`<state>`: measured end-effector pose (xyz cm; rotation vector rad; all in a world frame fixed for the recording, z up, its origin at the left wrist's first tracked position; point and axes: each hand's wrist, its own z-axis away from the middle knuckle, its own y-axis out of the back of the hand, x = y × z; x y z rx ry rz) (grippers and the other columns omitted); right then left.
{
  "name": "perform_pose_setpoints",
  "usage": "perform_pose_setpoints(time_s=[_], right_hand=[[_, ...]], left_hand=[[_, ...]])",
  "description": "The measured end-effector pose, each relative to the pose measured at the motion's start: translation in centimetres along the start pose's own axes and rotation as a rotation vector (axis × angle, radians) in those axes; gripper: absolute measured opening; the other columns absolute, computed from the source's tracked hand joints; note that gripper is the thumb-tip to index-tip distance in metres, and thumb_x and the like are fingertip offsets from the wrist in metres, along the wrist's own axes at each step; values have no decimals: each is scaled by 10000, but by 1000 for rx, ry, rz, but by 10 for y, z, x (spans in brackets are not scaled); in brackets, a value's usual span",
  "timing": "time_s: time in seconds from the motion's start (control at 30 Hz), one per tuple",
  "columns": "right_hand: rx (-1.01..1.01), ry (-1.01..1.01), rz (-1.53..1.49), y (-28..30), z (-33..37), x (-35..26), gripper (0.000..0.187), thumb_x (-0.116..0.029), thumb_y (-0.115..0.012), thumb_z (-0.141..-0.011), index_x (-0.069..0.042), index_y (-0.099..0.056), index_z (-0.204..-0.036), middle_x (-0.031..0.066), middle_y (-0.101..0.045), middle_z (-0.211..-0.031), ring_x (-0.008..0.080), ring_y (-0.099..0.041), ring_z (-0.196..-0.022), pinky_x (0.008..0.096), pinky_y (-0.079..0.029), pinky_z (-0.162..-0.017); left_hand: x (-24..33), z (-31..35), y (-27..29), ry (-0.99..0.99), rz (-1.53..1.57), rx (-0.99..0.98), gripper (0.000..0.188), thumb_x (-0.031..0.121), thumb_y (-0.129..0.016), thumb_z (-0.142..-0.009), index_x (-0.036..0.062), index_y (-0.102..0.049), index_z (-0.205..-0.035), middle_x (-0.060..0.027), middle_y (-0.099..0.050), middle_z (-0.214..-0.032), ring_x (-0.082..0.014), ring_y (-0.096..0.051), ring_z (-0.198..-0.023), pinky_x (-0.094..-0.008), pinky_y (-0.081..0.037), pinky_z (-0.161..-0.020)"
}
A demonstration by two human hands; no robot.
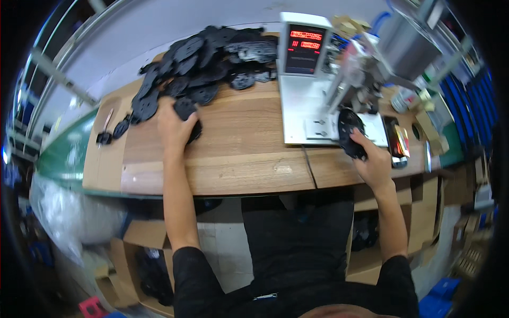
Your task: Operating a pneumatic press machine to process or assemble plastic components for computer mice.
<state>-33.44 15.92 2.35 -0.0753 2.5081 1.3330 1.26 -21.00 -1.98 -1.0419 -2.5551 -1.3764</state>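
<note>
My right hand (pixel 373 161) is closed on the near end of a black oval plastic part (pixel 350 127). That part is tilted over the white base plate (pixel 297 111) of a bench machine (pixel 366 79), beside its working head. On the left of the table, my left hand (pixel 172 124) is closed round another black plastic part (pixel 185 108), with the thumb on its right side. This hand is at the near edge of a large heap of similar black parts (pixel 196 58). The fingers under both parts are partly hidden.
A display box (pixel 305 47) with red digits stands at the machine's left. Right of the base lie a phone (pixel 398 159) and a bottle (pixel 404 99). A black cable (pixel 308 167) hangs over the table's front edge. Cardboard boxes (pixel 124 254) flank my legs below.
</note>
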Motion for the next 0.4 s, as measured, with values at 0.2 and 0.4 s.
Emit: perform_pose_setpoints(time_s=[0.2,0.4], right_hand=[[-20,-84,-82,1,-7,-11,461,-72,-685,-716,-105,-683,-1176,96,-721,-1167,290,-725,-837,368,-587,-742],[104,-326,-382,42,43,-13,315,-38,-709,-777,-69,-719,-1091,109,-754,-1045,218,-751,-847,270,-568,-730]], left_hand=[[18,4,27,136,559,220,506,274,-781,-859,-52,-540,-1161,-128,-625,-1053,-239,-596,-975,-360,-484,-895],[55,46,26,32,1264,29,215,78,-732,-891,57,-553,-1008,-98,-631,-989,-191,-633,-889,-378,-526,-894]])
